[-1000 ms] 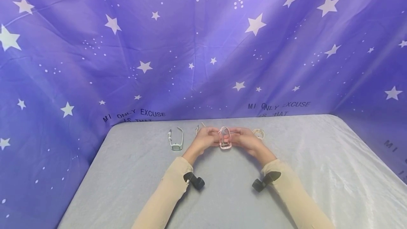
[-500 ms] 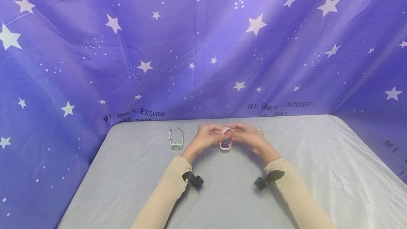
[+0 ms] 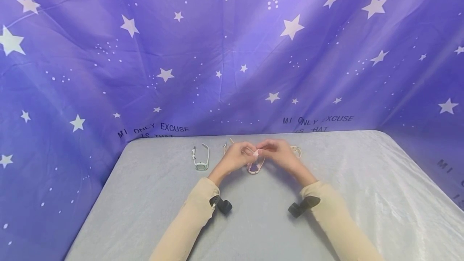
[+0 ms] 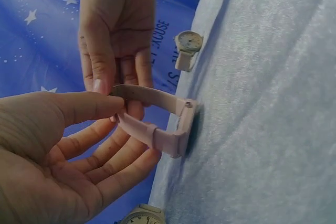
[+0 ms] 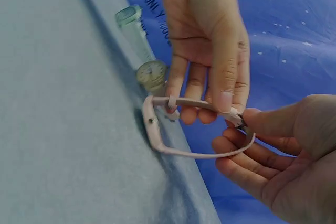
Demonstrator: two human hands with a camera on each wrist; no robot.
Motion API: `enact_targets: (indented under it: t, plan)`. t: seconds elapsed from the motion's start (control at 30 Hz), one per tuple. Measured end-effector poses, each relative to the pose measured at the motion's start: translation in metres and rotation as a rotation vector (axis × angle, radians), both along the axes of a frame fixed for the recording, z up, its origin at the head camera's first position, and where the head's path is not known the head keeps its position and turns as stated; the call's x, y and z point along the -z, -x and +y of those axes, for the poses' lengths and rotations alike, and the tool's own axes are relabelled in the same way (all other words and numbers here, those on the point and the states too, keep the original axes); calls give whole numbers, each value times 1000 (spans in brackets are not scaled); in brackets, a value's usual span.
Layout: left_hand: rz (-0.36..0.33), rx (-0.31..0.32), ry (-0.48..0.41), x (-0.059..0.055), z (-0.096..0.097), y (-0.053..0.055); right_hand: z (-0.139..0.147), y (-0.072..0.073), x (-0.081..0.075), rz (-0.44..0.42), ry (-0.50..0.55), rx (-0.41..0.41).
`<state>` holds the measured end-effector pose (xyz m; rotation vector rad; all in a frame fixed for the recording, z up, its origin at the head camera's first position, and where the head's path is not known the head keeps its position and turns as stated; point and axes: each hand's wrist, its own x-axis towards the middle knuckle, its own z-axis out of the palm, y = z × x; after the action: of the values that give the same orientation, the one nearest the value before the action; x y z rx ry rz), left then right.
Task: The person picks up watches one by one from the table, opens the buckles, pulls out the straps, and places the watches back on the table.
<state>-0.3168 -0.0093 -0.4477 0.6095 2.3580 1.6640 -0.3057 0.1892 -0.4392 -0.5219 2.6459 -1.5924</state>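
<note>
A pink wristwatch [image 3: 255,168] hangs between both hands in the head view, its strap bent into a loop. My left hand [image 3: 237,158] pinches one strap part between thumb and fingers. Opposite, my right hand [image 3: 280,157] pinches the other part, the fingertips of both hands meeting at the buckle end. In the left wrist view the square case [image 4: 184,132] faces the table side, away from the fingers. The right wrist view shows a metal buckle [image 5: 240,121] right at the thumbs, partly covered by them.
On the grey cloth-covered table [image 3: 253,220], a pale green watch [image 3: 201,166] lies at left. A beige watch [image 3: 297,151] lies beyond my right hand, and another [image 5: 152,74] is partly behind my left. A purple star-printed curtain [image 3: 224,51] stands behind the table.
The pink watch's loop has tilted and its case has swung slightly left and down. Both hands' fingertips have come together at the strap ends. The other watches stay put.
</note>
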Motion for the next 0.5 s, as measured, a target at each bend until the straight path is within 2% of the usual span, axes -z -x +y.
enact_targets:
  t: [0.2, 0.5]
  plan:
    - [49, -19, 39, 2, 1, 0, -5, 0, 1, 124, -122, 15]
    - [136, -39, 125, 2, 1, 2, -7, -3, -3, 165, -146, -13]
